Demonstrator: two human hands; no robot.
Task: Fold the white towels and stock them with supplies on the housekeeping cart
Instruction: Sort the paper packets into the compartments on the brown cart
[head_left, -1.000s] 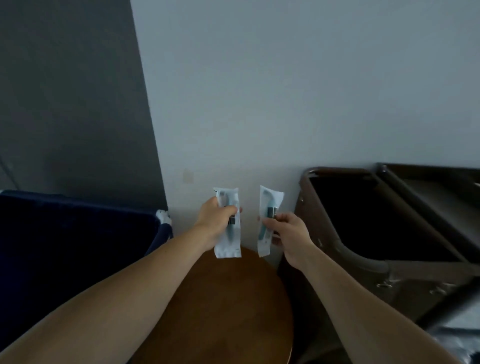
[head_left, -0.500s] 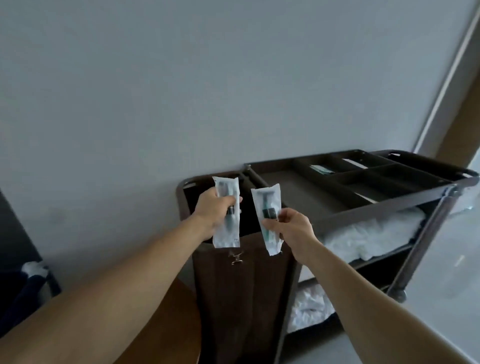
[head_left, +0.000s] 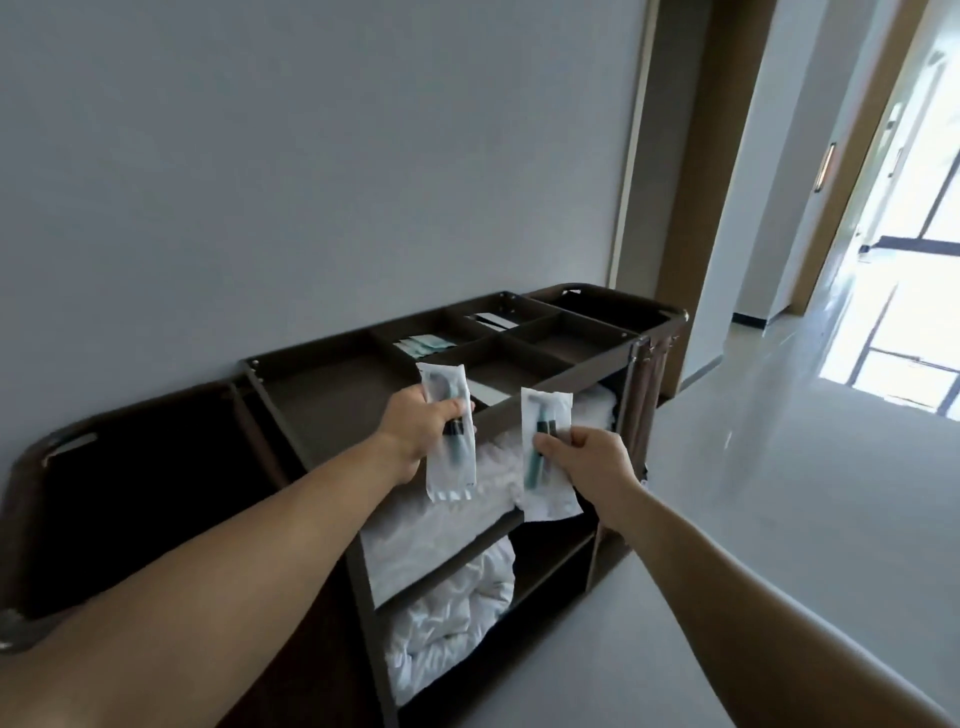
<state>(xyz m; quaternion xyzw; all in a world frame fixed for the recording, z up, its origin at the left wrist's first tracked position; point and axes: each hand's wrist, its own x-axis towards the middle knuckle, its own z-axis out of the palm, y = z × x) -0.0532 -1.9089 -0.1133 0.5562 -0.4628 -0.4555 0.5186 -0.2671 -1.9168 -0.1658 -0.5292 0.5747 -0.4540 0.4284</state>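
Left hand: the left hand (head_left: 422, 432) has its fingers curled round a sealed white packet (head_left: 451, 475), which it holds upright with a dark-handled item inside, over the front edge of the housekeeping cart (head_left: 597, 365).
Right hand: the right hand (head_left: 593, 458) pinches a second white packet (head_left: 550, 494) between thumb and fingers, just in front of the cart's front edge. The two packets are near each other but apart.
Cart top: a divided tray. Pale green sachets (head_left: 423, 343) lie in a back compartment and a white card (head_left: 491, 321) lies in the far one.
Towels: white towels (head_left: 431, 535) fill the middle shelf, and more crumpled white linen (head_left: 452, 613) sits on the lower shelf.
Cart's left end: a dark bag (head_left: 130, 467) hangs open.
Setting: the cart stands along a grey wall (head_left: 311, 182) on a pale floor (head_left: 779, 493).
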